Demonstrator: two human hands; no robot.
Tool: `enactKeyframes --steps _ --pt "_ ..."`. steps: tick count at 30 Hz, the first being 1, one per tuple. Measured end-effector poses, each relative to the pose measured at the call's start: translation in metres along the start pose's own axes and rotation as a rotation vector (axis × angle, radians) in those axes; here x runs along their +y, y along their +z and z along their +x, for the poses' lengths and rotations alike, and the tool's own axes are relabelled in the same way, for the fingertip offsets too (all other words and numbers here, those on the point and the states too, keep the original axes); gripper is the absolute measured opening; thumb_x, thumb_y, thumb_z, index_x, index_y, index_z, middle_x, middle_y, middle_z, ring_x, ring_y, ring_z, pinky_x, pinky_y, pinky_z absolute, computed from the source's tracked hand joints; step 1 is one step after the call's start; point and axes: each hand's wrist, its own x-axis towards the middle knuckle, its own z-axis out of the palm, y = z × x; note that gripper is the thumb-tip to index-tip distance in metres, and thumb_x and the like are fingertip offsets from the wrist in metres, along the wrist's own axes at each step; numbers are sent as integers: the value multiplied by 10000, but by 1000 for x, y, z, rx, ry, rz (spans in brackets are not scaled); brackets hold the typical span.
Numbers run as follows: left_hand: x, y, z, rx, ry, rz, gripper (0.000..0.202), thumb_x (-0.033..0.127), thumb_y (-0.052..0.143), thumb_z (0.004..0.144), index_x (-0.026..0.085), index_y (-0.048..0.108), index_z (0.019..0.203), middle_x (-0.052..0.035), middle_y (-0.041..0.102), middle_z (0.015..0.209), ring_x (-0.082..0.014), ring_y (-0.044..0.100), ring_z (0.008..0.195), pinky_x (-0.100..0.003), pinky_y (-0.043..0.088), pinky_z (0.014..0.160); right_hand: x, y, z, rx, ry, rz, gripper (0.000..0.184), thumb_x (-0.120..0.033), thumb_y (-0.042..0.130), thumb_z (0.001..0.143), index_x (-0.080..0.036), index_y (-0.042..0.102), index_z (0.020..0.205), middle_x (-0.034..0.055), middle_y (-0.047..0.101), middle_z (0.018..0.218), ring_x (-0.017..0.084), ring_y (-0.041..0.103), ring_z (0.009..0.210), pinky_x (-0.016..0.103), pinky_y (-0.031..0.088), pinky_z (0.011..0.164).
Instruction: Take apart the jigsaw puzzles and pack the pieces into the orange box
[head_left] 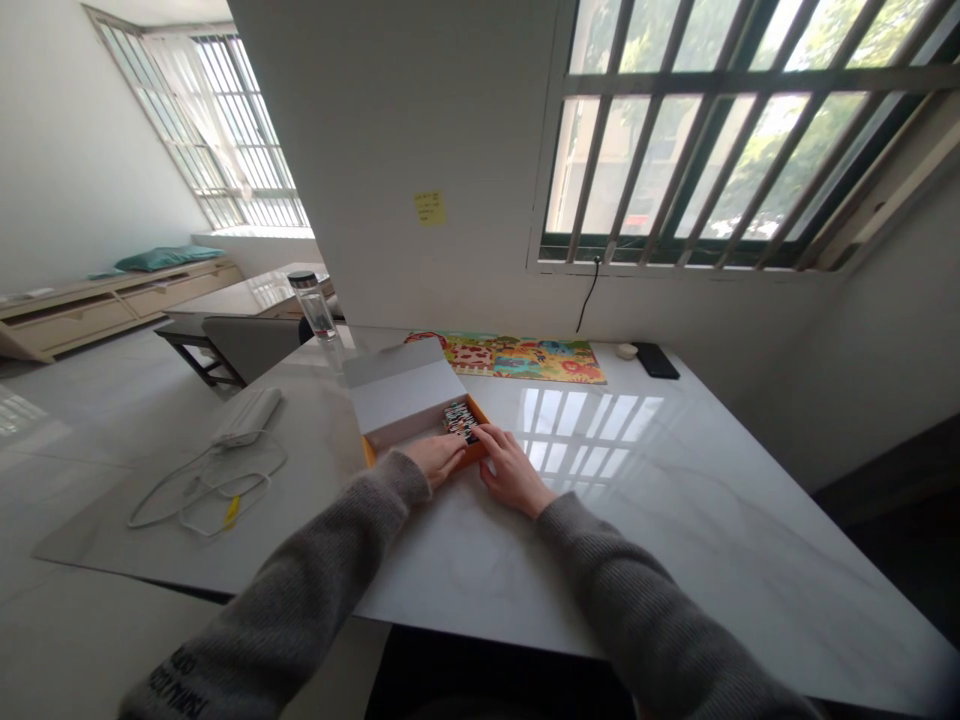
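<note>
Head view: an orange box point(420, 422) is seen on the marbled desk point(675, 520), its white-lined lid point(405, 385) folded back on the far left side. Inside, at the right end, small patterned pieces point(459, 418) are packed closely together; their print cannot be read. The left hand point(435, 460) is laid across the near edge of the box, its fingers bent and reaching toward the pieces; whether any piece is grasped cannot be told. The right hand point(516, 474) is set at the near right corner, its fingers point(489, 440) curled over the edge and its thumb lower down; contact with the box appears to be made, but whether the wall is pinched cannot be told.

By judgement, the step in hand is the handling of the pieces within the raised-lid box, with nothing seen to be lifted clear. For any next move, a steady hold on the box would be called for from one hand and careful fingertip work among the close-packed pieces from the other.

Behind the box, a bright animal-printed mat point(525, 360) is spread along the wall, with a phone point(657, 361) laid beyond its right end. At the left, a bottle point(313, 305) is stood upright, and a looped white cable point(161, 510) is left lying.
</note>
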Motion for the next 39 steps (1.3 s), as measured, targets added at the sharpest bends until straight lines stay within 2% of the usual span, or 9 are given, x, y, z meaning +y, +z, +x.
enactKeyframes --steps 4,7,13,17,19,23,30,39 --pt "2 -9 -8 1 -148 49 216 316 450 946 182 552 1080 -92 697 1028 -240 678 926 -328 516 814 1 1 -1 17 13 29 742 -61 475 808 -250 292 1501 88 349 1506 262 410 1311 475 401 1118" --pt "3 -13 -14 -2 -203 56 234 335 457 948 192 554 1105 -91 700 1067 -235 683 944 -324 521 814 2 2 -3 66 80 109 769 -63 460 821 -256 219 1525 100 243 1549 250 407 1344 448 432 1103" --pt "2 -6 -19 -2 -116 109 297 218 398 949 211 579 1184 -92 696 1140 -219 679 989 -321 511 890 -1 4 -9 44 67 168 777 -63 462 817 -214 197 1533 121 372 1461 237 395 1363 423 358 1162" --pt "-12 -9 -27 -38 -193 186 344 182 397 928 199 571 1224 -121 699 1143 -265 687 973 -363 521 849 -4 3 -11 -27 45 158 782 -76 477 818 -219 197 1534 120 381 1480 244 414 1351 422 377 1138" --pt "-21 -11 -33 -21 -244 161 338 192 390 931 222 571 1215 -99 705 1138 -261 690 968 -350 521 827 -5 2 -12 -82 42 141 783 -93 489 827 -226 188 1538 119 437 1450 250 478 1287 432 408 1099" --pt "-26 -11 -42 34 -344 118 323 339 337 987 279 594 1174 -47 727 1087 -241 698 950 -316 513 810 -7 -1 -12 -142 53 118 773 -133 507 853 -215 169 1544 120 545 1351 251 550 1175 435 436 1044" --pt "-16 -5 -44 60 -380 128 334 350 360 979 300 614 1190 -45 720 1135 -248 688 984 -318 502 801 -7 -3 -12 -143 37 107 767 -119 497 845 -210 186 1540 124 543 1355 242 545 1192 424 432 1046" --pt "-23 -2 -48 77 -450 221 311 391 398 934 295 641 1103 -75 739 971 -290 694 859 -368 483 720 4 -5 -19 -72 54 215 758 -86 474 843 -236 193 1530 129 467 1418 219 510 1258 434 426 1084"
